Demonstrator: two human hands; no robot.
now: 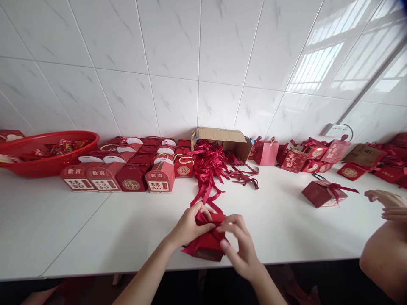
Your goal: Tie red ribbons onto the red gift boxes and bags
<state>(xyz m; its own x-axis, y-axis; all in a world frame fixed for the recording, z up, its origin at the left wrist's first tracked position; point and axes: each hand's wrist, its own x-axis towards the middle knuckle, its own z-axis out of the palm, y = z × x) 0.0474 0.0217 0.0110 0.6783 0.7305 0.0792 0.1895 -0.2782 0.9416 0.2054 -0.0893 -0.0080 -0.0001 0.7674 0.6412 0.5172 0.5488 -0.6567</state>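
Observation:
A small red box (208, 253) with a red ribbon over its top sits near the table's front edge, between my hands. The fingers of my left hand (193, 223) pinch the ribbon (202, 219) at the top of the box. On the box's right side, my right hand (239, 245) has its fingers apart and curved, with the fingertips at the ribbon; it does not appear to grip anything. Just behind the box lies a big tangle of red ribbons (210, 163), whose loose ends trail forward to my left hand.
Rows of red boxes (132, 180) and a red basin (60, 156) of wrapped items stand left. A cardboard box (222, 134) lies behind the ribbons. Ribboned boxes (294, 159) are at right, near another person's hands (388, 203). A tied box (321, 195) sits apart.

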